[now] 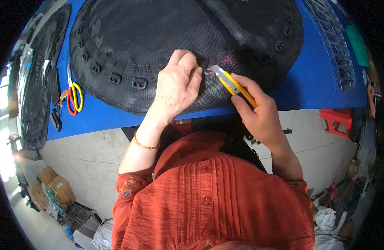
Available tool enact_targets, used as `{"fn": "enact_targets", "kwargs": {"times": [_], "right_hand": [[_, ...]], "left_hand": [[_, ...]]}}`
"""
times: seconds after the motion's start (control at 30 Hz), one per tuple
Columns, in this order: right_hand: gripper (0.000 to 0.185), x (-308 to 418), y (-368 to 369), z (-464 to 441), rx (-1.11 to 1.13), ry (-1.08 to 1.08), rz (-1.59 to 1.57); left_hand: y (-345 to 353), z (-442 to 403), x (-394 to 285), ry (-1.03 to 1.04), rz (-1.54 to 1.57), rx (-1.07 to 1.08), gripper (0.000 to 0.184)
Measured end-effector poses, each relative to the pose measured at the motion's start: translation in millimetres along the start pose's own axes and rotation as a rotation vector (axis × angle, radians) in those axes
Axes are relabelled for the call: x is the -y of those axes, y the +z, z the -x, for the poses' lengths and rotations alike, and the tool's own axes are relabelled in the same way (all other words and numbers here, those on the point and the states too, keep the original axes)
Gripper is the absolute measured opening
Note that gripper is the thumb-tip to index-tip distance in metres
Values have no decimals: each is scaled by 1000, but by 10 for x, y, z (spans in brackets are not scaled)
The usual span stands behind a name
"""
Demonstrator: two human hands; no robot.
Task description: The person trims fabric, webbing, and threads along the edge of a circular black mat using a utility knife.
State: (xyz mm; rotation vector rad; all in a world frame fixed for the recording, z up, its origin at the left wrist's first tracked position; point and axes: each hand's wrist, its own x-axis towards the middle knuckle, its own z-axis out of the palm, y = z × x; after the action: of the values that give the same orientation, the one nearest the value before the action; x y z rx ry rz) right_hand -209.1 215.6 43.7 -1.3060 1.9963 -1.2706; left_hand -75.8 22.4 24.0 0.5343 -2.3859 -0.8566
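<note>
A large round piece of black mesh fabric (158, 37) lies on the blue table, with black plastic buckle-like pieces (139, 83) set along its rim. My left hand (179, 81) rests on the fabric near its front edge, fingers curled and pinched at the cloth; the fingertips are partly hidden. My right hand (258, 108) grips a yellow utility knife (237, 88). Its blade is out and points up and left, close to pink marks (230, 59) on the fabric beside my left fingers. Whether the blade touches the cloth I cannot tell.
Scissors with red and yellow handles (74, 98) lie left on the blue table (90, 121). Another long black piece (38, 79) sits at the far left, and a clear sheet of parts (335, 37) at the right. A red stool (336, 121) and cardboard boxes (58, 187) stand on the floor.
</note>
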Motion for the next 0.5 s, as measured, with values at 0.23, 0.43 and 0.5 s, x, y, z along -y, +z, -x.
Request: {"fn": "enact_targets", "kwargs": {"times": [0.23,0.43,0.5], "right_hand": [[42,97,5,-30,6,276,-142],[41,226,37,-91,36,417,-219],[41,219,65,-107,27,413,-210]], "left_hand": [[-18,-11,14,-44,84,4,9],[-2,0,9,-40,91,-17,8],[1,8,-1,-42,93,-17,8]]}}
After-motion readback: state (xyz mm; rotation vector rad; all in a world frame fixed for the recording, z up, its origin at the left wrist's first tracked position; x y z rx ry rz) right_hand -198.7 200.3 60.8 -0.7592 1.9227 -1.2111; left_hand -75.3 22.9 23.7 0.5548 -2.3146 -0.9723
